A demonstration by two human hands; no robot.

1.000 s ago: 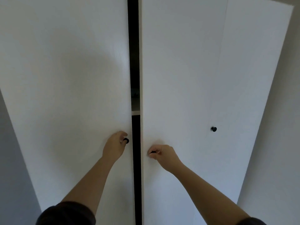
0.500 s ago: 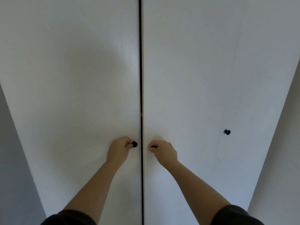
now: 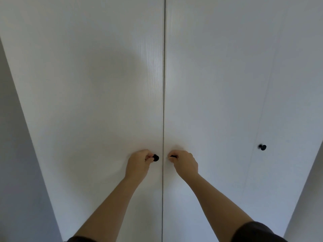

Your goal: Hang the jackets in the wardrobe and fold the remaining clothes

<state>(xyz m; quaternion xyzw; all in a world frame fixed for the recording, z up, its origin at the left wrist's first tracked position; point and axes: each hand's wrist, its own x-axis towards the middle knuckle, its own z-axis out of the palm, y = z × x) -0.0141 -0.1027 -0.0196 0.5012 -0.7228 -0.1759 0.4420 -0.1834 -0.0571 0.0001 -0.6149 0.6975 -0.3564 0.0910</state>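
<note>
While both doors of the wardrobe [image 3: 87, 102] stood shut, with only a thin dark seam [image 3: 163, 84] running down the middle of the frame, the person had a hand on each of the two centre knobs. The left hand [image 3: 138, 163], just left of the seam in the lower centre, pinched the left knob [image 3: 155, 158] between curled fingers and thumb, and the black head of the knob showed beyond the fingertips. The right hand [image 3: 185, 163], just right of the seam, was curled over the right knob [image 3: 173, 156], of which only a dark sliver showed.

I judged the step in hand to be the working of the wardrobe doors, which belongs to the hanging part of the task. Whether the doors were about to be drawn open or were being pressed shut could not be told from this one view. If opening, the next move would call for an even pull on both knobs, outward and apart, with the person's body clear of the swing.

Much was hidden. The wardrobe filled almost the whole frame, so its inside, any rail and any hangers were out of sight. No jackets or other clothes were in view anywhere. A third knob [image 3: 262, 147] sat at the right of the frame beside a faint line that may have been another door edge. Dark sleeves [image 3: 253, 231] were cut off at the bottom edge.
</note>
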